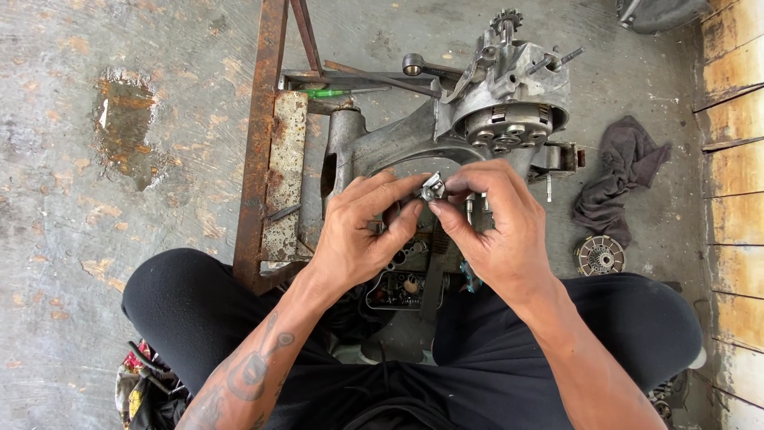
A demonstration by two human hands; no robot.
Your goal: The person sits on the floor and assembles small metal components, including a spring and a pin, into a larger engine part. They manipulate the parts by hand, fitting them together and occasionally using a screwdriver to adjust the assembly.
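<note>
packages: none in view; labels: none; signs: none; screens: none

Open concrete floor (95,239) lies at 9 o'clock. The engine casing (493,103) blocks 12 o'clock; the rusty frame (259,143) blocks 10; rag (621,171) and clutch disc (599,256) obstruct 3.

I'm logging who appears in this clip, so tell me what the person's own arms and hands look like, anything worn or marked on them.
Both hands are bare: no gloves, rings or watch show on the left hand or the right hand. No sleeves cover either forearm. The left forearm carries dark tattoos, including a rounded, keyhole-like figure; the right forearm shows none from this side.
</note>
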